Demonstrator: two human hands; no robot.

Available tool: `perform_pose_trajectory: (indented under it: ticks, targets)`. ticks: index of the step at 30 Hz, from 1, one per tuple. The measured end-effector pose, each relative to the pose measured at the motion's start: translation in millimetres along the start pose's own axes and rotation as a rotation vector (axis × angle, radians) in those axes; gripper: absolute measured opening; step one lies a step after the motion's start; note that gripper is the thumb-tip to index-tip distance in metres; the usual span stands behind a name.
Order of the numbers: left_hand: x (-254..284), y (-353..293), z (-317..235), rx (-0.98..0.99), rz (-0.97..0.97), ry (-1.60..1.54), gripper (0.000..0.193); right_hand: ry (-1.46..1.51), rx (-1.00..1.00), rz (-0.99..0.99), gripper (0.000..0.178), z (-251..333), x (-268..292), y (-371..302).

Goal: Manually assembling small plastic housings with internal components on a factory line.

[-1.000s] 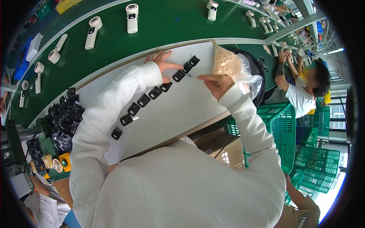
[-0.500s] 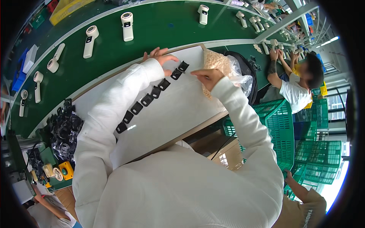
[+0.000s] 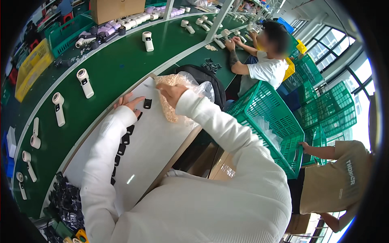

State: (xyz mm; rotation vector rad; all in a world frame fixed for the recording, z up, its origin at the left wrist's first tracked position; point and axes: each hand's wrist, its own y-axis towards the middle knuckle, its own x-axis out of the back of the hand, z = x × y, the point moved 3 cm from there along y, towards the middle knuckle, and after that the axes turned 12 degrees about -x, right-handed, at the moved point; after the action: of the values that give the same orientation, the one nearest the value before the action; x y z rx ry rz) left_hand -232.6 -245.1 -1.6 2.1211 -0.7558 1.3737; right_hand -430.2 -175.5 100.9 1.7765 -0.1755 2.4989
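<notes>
Lying at the table's (image 3: pixel 146 162) far right corner, a clear bag (image 3: pixel 189 81) of tan bits (image 3: pixel 168 112) sits under the right hand (image 3: pixel 172 94), its fingers curled; I can't tell if they grip anything. Just left of the bag is a black part (image 3: pixel 148 104), near the left hand (image 3: pixel 129 103), which spreads thumb and fingers over the far edge, seemingly holding nothing. More black parts (image 3: pixel 121 149) line the left sleeve (image 3: pixel 99 158). Past that edge, white devices (image 3: pixel 84 83) dot the green belt (image 3: pixel 115 77).

White handheld devices (image 3: pixel 85 84) along a green belt (image 3: pixel 109 60), a cardboard box (image 3: pixel 117 11) beyond, green baskets (image 3: pixel 285 117) at right.
</notes>
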Motion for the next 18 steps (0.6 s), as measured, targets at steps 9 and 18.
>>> perform_pose_trajectory:
  ticks: [9, 18]
  targets:
    - [-21, -9, -6, 0.130, 0.068, -0.102, 0.028, -0.053, -0.160, -0.082, 0.034, 23, -88, 37]
    - [-12, -18, -22, 0.317, 0.119, 0.180, 0.024, 0.136, -0.034, -0.367, 0.039, -9, -125, 62]
